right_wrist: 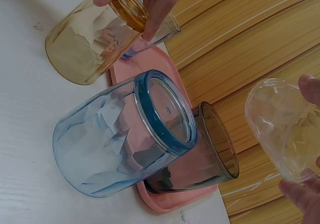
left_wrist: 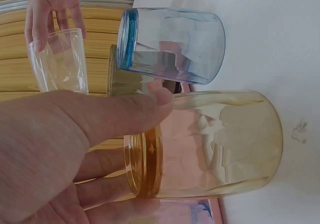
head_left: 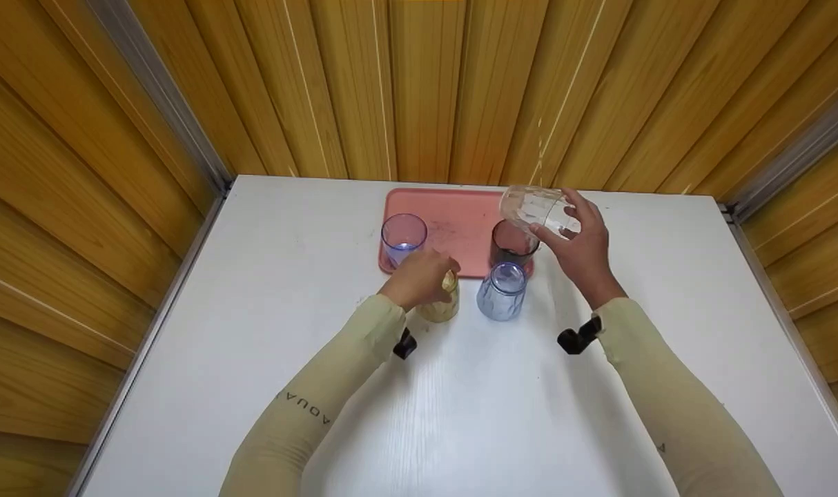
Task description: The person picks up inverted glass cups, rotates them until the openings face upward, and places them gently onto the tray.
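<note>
My left hand point(head_left: 422, 279) grips the yellow cup point(left_wrist: 220, 139) near its thick base, thumb on one side and fingers on the other. That cup stands upside down on the white table, just in front of the pink tray. Above the tray's right part, my right hand point(head_left: 585, 248) holds a clear cup point(head_left: 535, 207), tipped on its side, between thumb and fingers. A light blue cup point(head_left: 502, 293) is upside down on the table between the hands, touched by neither. Behind it, a dark grey cup point(right_wrist: 220, 149) stands upright on the tray.
On the left of the pink tray point(head_left: 453, 207) stands an upright bluish-purple cup point(head_left: 404, 235), partly behind my left hand. The white table point(head_left: 288, 276) ends at wood-patterned walls point(head_left: 426, 90) at the back and sides.
</note>
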Tool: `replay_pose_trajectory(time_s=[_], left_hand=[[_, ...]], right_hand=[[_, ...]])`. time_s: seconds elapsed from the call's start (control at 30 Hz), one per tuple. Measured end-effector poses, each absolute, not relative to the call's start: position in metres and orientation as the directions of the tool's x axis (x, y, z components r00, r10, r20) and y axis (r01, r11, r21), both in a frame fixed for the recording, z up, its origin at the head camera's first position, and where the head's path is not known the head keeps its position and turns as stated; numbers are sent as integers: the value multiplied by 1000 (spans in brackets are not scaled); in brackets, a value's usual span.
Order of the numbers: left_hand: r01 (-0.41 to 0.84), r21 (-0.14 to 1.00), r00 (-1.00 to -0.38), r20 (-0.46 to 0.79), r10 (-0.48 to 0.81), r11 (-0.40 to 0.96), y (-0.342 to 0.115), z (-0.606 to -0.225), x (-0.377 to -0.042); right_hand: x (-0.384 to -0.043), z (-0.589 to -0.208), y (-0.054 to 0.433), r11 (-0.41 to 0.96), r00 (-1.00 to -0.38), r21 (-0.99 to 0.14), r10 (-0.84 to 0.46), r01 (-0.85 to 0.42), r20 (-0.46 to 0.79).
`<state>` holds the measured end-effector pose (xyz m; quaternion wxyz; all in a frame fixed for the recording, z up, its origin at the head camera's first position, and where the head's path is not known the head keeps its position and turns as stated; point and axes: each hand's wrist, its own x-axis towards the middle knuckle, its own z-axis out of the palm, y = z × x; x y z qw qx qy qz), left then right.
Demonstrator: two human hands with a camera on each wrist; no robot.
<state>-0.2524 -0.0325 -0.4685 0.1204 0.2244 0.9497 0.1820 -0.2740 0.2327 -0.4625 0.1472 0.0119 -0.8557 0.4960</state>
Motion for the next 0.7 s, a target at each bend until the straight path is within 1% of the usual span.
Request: replay_pose_trajectory(time_s=[0.33, 0.7], left_hand=[[369, 396, -873, -164, 460, 841, -32, -467, -251], [386, 392, -869, -150, 472, 835, -32, -468, -252]], right_hand=[[-278, -460, 232, 548, -961, -824, 122, -145, 250], [-285, -459, 231, 573, -965, -808, 107, -135, 237]])
